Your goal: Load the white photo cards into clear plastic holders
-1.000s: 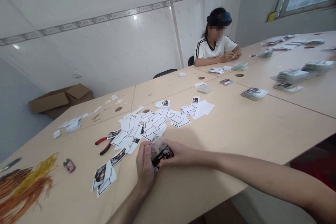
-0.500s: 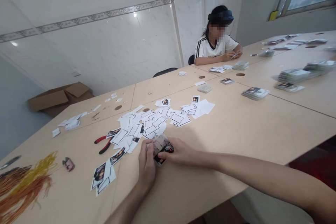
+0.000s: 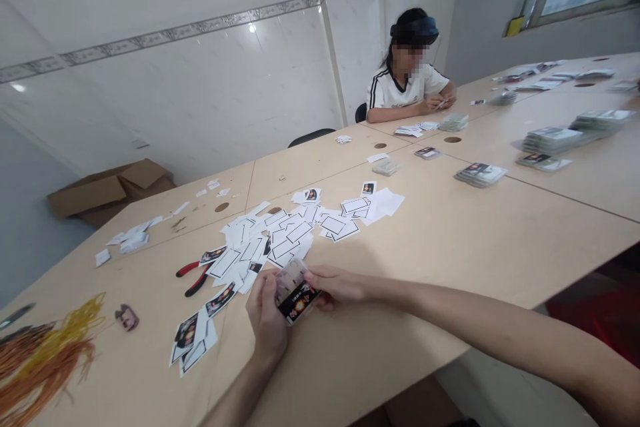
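Note:
A small clear packet with a black, printed lower part (image 3: 299,300) is held above the near part of the table. My left hand (image 3: 267,310) grips its left side, thumb up along the edge. At its upper right corner my right hand (image 3: 334,285) holds it, with fingers curled beneath. Just beyond the hands lies a loose pile of white cards with black outlines (image 3: 285,237). Some cards with dark pictures (image 3: 186,337) rest left of my left hand. Pliers with red and black handles (image 3: 197,277) touch the left side of the pile.
Yellow and orange cords (image 3: 75,340) lie at the left, near a small pinkish object (image 3: 127,317). Stacks of packets (image 3: 480,175) stand on the table (image 3: 440,247) at the right. A person (image 3: 407,80) sits at the far side. A cardboard box (image 3: 107,190) is beyond the left edge.
The packet has turned and moved slightly left, showing more of its black printed part. My right thumb has shifted from its front to the upper right edge. The view has shifted slightly.

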### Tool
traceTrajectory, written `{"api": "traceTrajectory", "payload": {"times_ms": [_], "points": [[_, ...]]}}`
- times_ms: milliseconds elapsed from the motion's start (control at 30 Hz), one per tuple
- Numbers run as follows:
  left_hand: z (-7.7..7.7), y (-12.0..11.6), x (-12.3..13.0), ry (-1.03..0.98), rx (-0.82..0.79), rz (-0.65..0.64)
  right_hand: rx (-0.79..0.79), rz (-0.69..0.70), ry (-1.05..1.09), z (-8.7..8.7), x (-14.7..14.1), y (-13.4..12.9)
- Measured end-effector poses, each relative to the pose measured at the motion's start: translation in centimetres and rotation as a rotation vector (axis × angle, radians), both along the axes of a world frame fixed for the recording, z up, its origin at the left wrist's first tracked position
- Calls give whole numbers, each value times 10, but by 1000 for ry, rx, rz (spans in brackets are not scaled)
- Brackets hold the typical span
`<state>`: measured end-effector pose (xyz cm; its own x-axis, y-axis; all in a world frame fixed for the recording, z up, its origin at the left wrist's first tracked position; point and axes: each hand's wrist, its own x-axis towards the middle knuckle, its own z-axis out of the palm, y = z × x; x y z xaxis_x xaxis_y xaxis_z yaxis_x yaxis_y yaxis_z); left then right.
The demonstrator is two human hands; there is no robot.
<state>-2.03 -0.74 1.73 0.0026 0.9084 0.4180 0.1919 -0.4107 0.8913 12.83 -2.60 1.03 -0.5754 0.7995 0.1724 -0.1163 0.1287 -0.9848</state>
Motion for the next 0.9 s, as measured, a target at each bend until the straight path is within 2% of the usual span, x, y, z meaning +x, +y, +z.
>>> {"api": "traceTrajectory", "payload": {"times_ms": [67, 133, 200, 300, 367, 433, 533, 633, 800, 900], "points": [[0, 1, 0, -65, -28, -17, -75, 32, 69, 0, 2, 5], [0, 2, -1, -104, -61, -45, -105, -3, 151, 0, 5, 10], [0, 1, -1, -72, -112, -116, -123, -115, 232, -2, 8, 16], [0, 0, 1, 60, -260, -331, -161, -334, 333, -3, 12, 24], [0, 1, 3, 92, -349, -416, -160, -434, 394, -3, 15, 26], [-1, 4, 4, 56, -383, -386, -126, -471, 394, -2, 16, 25], [-1, 7, 4, -23, -366, -288, -55, -440, 246, -3, 14, 22], [1, 6, 6, -32, -342, -287, -18, -464, 140, -6, 10, 21], [0, 6, 8, 17, -281, -285, -8, -611, 313, -5, 12, 24], [-3, 11, 6, 61, -258, -255, 25, -659, 322, -6, 15, 25]]}}
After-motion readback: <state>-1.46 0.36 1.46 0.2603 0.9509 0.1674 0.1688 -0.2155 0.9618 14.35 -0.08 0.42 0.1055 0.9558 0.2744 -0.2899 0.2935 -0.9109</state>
